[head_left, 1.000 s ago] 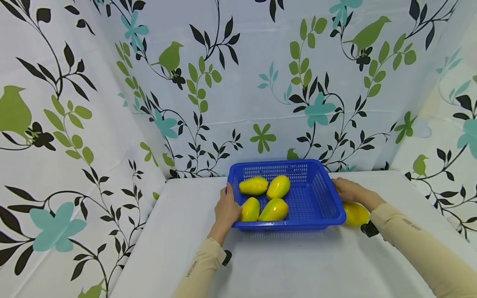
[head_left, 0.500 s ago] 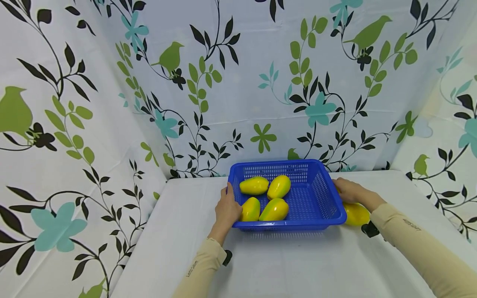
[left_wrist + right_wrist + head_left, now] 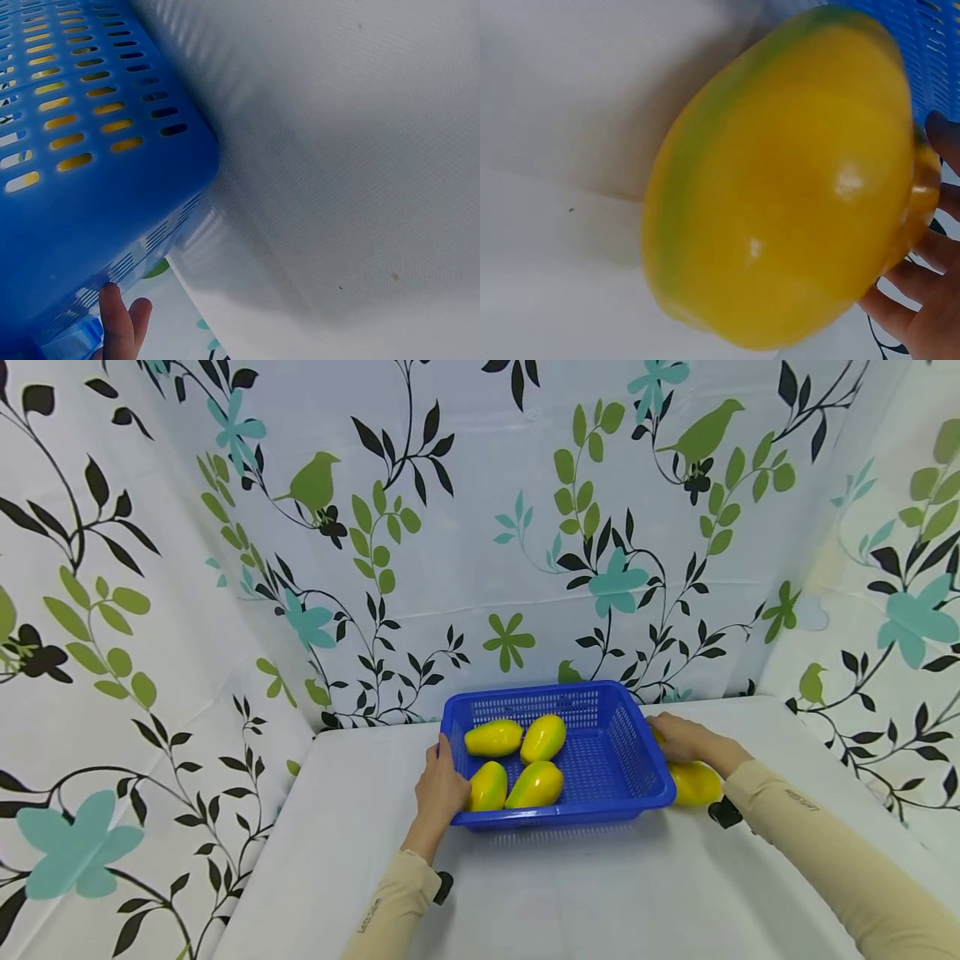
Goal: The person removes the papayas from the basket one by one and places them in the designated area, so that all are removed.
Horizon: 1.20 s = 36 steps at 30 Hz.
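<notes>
A blue plastic basket (image 3: 615, 768) with slotted walls sits on the white table. Inside it, toward the left, lie several yellow-green mangoes (image 3: 492, 737). My left hand (image 3: 441, 787) grips the basket's left rim; in the left wrist view its fingertips (image 3: 114, 307) show beside the end wall. Just outside the right wall, my right hand (image 3: 686, 739) has its thumb and fingers round a mango (image 3: 922, 202), mostly hidden under the hand in the head view. Closer to me, another mango (image 3: 693, 783) lies beside the basket, partly below the right wrist, and fills much of the right wrist view.
The white-covered table (image 3: 585, 893) stretches in front of the basket toward me. Behind it hangs a curtain (image 3: 450, 568) printed with leaves, birds and flowers, and similar cloth closes off both sides. Dark wrist cameras (image 3: 724, 812) sit under the sleeves.
The head view has turned slightly to the right, so everything appears farther left. Both hands, the basket and the mangoes keep their places relative to each other.
</notes>
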Tool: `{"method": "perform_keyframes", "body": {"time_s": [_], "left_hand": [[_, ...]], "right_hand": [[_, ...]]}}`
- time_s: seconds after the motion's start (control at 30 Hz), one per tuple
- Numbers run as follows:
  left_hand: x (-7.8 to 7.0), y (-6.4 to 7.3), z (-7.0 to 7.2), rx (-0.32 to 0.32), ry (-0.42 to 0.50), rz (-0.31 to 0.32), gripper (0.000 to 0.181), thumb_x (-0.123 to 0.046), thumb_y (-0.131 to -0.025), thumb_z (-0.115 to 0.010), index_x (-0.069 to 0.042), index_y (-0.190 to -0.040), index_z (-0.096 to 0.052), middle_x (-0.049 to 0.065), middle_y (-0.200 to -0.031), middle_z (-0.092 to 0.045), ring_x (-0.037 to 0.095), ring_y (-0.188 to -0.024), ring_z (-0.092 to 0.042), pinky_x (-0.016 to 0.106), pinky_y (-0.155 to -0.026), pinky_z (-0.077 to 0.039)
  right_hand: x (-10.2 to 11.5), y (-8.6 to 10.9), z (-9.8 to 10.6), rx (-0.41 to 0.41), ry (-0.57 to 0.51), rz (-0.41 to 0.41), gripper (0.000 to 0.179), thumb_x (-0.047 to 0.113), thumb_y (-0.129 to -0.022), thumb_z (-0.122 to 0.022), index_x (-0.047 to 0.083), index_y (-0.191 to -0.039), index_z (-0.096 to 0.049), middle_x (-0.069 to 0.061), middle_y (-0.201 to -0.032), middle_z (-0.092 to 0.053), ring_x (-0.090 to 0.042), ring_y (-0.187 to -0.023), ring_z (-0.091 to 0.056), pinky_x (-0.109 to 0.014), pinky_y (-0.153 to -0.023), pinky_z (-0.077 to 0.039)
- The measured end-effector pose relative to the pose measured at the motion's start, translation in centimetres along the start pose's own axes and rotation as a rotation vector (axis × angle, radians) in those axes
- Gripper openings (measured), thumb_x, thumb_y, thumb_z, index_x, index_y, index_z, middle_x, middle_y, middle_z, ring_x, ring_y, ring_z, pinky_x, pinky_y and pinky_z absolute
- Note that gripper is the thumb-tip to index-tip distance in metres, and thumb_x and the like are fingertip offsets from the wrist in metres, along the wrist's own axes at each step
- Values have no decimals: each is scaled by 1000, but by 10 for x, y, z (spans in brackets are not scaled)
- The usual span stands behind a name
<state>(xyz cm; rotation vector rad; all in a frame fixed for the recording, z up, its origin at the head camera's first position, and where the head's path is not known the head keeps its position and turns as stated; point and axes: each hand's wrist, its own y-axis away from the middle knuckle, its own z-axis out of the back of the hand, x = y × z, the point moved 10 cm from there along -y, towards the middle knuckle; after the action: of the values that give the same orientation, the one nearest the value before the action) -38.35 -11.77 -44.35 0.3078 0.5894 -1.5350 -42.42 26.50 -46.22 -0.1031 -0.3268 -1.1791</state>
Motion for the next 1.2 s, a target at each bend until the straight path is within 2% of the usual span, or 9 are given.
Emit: {"method": "perform_keyframes", "body": {"time_s": [0.2,0.37,0.47,0.57,0.67,0.9,1.0,1.2], "left_hand": [[3,1,1,-1,0,13,79,0,-83,-60,4,-153,-25,29,-145,-39,40,-92,-64,51,-76,-55],[6,1,1,0,-2,15,77,-1,-84,-58,4,-153,-25,29,-146,-38,40,-92,-63,52,-77,-55],[5,1,2,7,0,10,78,-1,-84,-58,4,-153,-24,29,-146,-38,40,-91,-63,52,-78,-54],[3,2,3,6,-1,10,77,-1,-84,-58,5,-153,-25,29,-146,-38,40,-92,-64,53,-78,-54],[1,2,3,7,1,9,77,0,-84,-58,4,-153,-25,29,-146,-38,41,-94,-64,54,-78,-54],[-1,2,1,18,6,7,78,0,-84,-59,5,-153,-24,30,-145,-38,42,-95,-63,54,-78,-54],[0,2,2,21,2,14,78,-1,-84,-59,5,-153,-24,29,-146,-38,42,-98,-63,55,-81,-54],[-1,2,3,23,-1,13,79,-1,-83,-60,5,-153,-24,30,-146,-38,42,-98,-63,54,-81,-54]], "right_hand": [[11,0,20,-74,-12,21,46,17,-97,-57,-10,-133,-53,-32,-128,-56,-49,-118,-52,-64,-98,-40],[31,0,48,-185,15,48,39,9,-96,-53,-9,-131,-55,-30,-127,-56,-47,-118,-54,-62,-97,-42],[48,-2,60,-243,31,73,39,10,-96,-55,-7,-131,-57,-29,-128,-57,-46,-117,-54,-61,-97,-43],[74,-5,65,-259,30,132,39,13,-96,-57,-5,-130,-58,-28,-129,-56,-45,-118,-55,-61,-96,-44],[103,-9,62,-231,26,202,38,15,-96,-58,-3,-130,-59,-27,-128,-57,-43,-117,-56,-59,-95,-46],[156,-17,37,-83,-23,286,41,25,-97,-59,0,-131,-60,-19,-130,-58,-36,-119,-56,-52,-99,-46],[169,-20,24,-19,-39,286,45,29,-98,-59,2,-133,-58,-17,-132,-57,-34,-120,-56,-52,-100,-46],[179,-25,4,73,-57,244,51,37,-96,-61,8,-138,-56,-14,-142,-52,-36,-132,-46,-56,-106,-38]]}}
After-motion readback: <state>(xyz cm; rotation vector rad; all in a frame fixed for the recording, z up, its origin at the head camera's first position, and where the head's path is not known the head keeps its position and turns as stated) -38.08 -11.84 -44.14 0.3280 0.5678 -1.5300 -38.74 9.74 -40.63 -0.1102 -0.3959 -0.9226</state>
